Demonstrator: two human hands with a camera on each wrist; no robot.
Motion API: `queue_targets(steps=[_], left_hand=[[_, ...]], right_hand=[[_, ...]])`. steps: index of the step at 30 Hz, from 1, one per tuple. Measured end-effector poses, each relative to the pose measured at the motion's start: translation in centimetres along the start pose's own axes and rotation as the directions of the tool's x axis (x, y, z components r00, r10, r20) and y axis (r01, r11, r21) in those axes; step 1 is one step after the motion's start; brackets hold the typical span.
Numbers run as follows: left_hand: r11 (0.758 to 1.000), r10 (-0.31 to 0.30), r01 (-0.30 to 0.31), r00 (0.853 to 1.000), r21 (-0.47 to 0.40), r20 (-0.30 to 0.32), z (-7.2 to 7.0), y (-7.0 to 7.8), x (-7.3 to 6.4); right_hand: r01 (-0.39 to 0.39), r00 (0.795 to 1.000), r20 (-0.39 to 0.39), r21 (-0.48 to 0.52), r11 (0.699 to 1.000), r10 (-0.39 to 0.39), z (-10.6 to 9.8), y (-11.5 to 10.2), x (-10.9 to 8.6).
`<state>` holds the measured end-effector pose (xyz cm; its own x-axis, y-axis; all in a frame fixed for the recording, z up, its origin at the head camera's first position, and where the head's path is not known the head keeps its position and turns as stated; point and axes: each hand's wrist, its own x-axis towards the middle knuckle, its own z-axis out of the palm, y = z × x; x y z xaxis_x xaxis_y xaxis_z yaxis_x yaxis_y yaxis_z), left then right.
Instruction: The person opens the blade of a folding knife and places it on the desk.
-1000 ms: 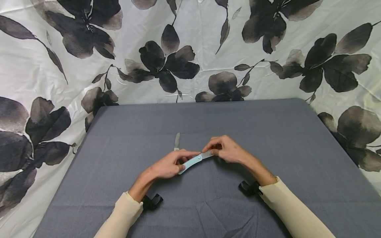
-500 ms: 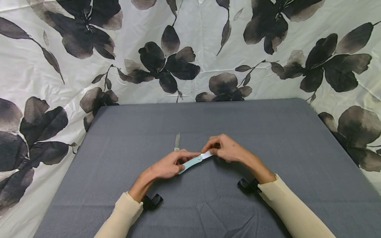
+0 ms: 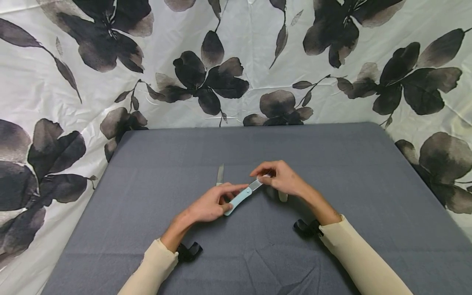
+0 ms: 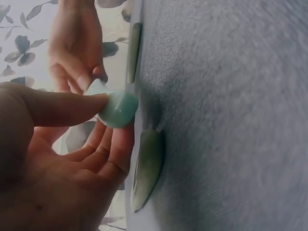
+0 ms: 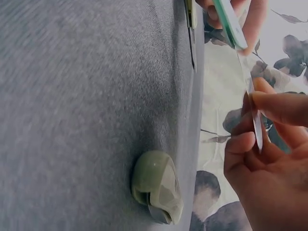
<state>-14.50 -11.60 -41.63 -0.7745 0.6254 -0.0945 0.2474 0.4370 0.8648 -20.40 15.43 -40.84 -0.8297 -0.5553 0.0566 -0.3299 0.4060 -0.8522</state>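
My left hand (image 3: 210,203) grips the light blue handle of a folding knife (image 3: 239,200) between thumb and fingers, with the index finger stretched along it towards the pivot. The knife's blade (image 3: 256,185) is swung out and points to the far right. My right hand (image 3: 282,178) pinches the blade near its tip between thumb and fingers, as the right wrist view also shows. Both hands hold the knife above the table. Beneath the left hand lies a second knife (image 4: 149,168) with a pale green handle, its blade (image 3: 220,174) pointing away from me.
A pale green object (image 5: 156,185) with a metal part along one side lies on the table under my right hand, mostly covered in the head view. Grey cloth covers the table (image 3: 206,147). A floral curtain (image 3: 258,73) hangs behind it.
My right hand has moved slightly up and away from me, and the blue knife now slants more steeply. The pale green object under the right hand has come into view.
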Motion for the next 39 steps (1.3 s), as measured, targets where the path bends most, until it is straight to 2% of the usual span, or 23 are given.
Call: queue_targets(steps=[3, 8, 15, 17, 24, 36, 39], left_hand=[[1.0, 0.014, -0.015, 1.0, -0.016, -0.025, 0.3, 0.0, 0.1], [0.998, 0.039, -0.041, 0.998, -0.037, -0.049, 1.0, 0.1, 0.6], [0.998, 0.027, -0.03, 0.998, -0.048, -0.063, 1.9, 0.4, 1.2], [0.998, 0.03, -0.035, 0.997, -0.059, -0.073, 2.2, 0.4, 1.2], [0.998, 0.007, -0.012, 0.996, -0.064, -0.084, 2.9, 0.4, 1.2], [1.0, -0.006, 0.003, 0.993, -0.029, -0.117, 3.4, 0.3, 1.2], [1.0, -0.004, 0.001, 0.992, -0.027, -0.124, 3.5, 0.4, 1.1]], right_hand=[[-0.004, 0.998, -0.058, 0.067, 0.998, 0.008, 0.1, 0.2, 0.3], [-0.057, 0.988, -0.133, 0.188, 0.981, 0.083, 0.2, 0.2, 0.5], [-0.113, 0.96, -0.233, 0.189, 0.975, 0.157, 0.5, 0.5, 1.1], [-0.12, 0.951, -0.255, 0.218, 0.968, 0.176, 0.6, 0.6, 1.4], [-0.154, 0.92, -0.28, 0.388, 0.909, 0.275, 1.4, 0.7, 2.0], [-0.188, 0.885, -0.307, 0.453, 0.871, 0.351, 2.6, 1.3, 2.6], [-0.185, 0.884, -0.302, 0.477, 0.859, 0.358, 2.9, 1.2, 2.7]])
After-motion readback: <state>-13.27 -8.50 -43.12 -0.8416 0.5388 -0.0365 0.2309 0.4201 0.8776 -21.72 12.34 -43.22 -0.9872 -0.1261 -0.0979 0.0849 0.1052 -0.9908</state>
